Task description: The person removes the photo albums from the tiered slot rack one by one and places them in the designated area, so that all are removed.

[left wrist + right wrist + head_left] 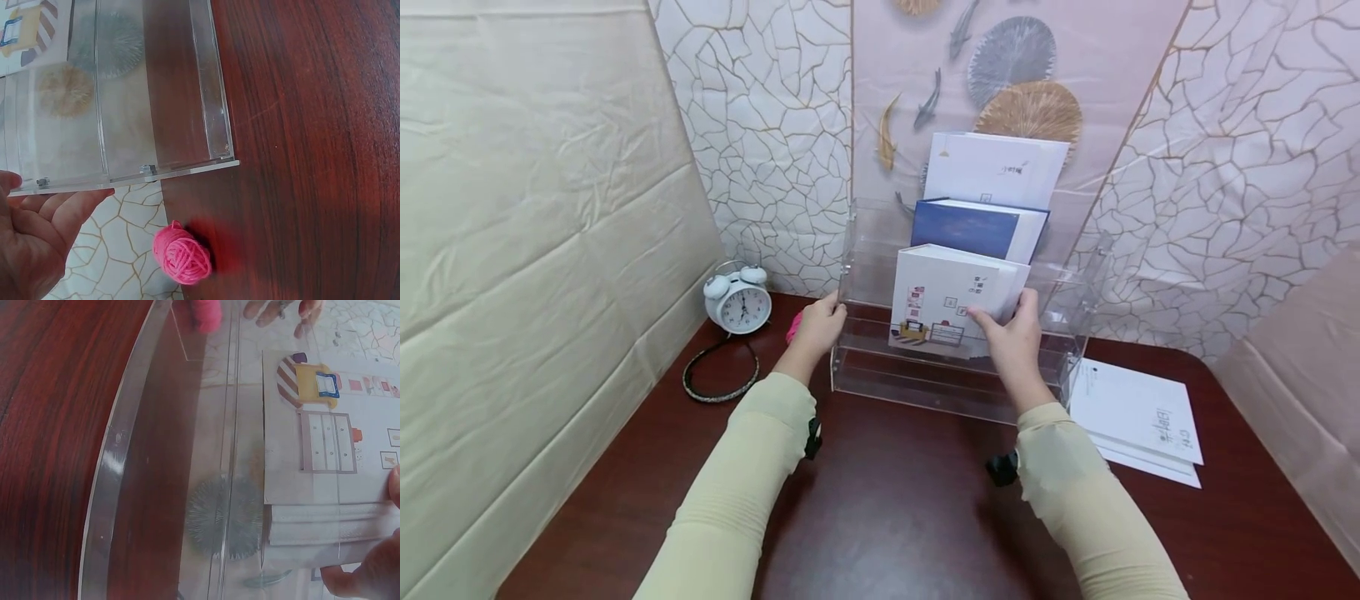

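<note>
Right hand [1017,346] pinching book [934,292], tiered rack [917,385] — transparent

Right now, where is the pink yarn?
In the head view, the pink yarn lies left of the clear rack and right of the alarm clock, partly hidden behind the left hand.

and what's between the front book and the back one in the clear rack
A blue-covered book stands between the front book and the white back book; the head view shows it.
</note>
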The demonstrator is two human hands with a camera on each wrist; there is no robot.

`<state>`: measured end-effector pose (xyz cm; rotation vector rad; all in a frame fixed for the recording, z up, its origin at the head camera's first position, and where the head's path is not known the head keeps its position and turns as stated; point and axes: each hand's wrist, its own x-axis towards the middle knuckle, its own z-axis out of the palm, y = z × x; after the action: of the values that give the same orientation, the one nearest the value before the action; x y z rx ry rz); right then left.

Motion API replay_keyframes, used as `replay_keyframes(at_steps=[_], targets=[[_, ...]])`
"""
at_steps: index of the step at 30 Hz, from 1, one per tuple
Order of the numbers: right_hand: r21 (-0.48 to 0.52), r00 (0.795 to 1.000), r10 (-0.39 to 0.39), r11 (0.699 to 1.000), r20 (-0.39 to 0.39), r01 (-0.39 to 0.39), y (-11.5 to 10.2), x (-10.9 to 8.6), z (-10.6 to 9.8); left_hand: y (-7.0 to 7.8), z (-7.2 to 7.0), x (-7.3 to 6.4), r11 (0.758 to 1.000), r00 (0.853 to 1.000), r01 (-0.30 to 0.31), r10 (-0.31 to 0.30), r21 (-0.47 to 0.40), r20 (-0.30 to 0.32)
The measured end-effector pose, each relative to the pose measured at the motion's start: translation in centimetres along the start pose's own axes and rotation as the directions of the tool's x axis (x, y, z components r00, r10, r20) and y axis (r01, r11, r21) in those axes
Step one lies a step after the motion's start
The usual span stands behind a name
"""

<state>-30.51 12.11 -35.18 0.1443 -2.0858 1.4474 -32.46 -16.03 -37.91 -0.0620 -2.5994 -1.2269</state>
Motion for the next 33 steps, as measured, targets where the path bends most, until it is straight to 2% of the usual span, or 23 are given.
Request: replay_keyframes(at_steps=[9, 18, 28, 33], targets=[[0.068, 1.000, -0.023, 0.997, -0.006, 0.023, -0.4, 0.5, -0.4, -0.4, 0.1, 0.1, 1.000, 1.000, 0.010, -0.010, -0.021, 0.005], [0.122, 1.000, 0.003, 0.993, -0.010, -0.002, -1.2, 1.1, -1.3, -0.1, 0.0, 0.1, 1.000, 1.000, 0.012, -0.012, -0.027, 0.000], [0.214, 1.000, -0.024, 0.976, 0.000, 0.024, -1.9, 1.3, -2.3, -0.3, 0.1, 0.2, 1.000, 1.000, -0.006, 0.006, -0.016, 0.001], [0.289, 1.000, -0.009, 0.957, 0.020, 0.003, -2.6, 1.6, -3.0, -0.5, 0.0, 0.2, 1.000, 1.000, 0.004, -0.004, -0.020, 0.005]])
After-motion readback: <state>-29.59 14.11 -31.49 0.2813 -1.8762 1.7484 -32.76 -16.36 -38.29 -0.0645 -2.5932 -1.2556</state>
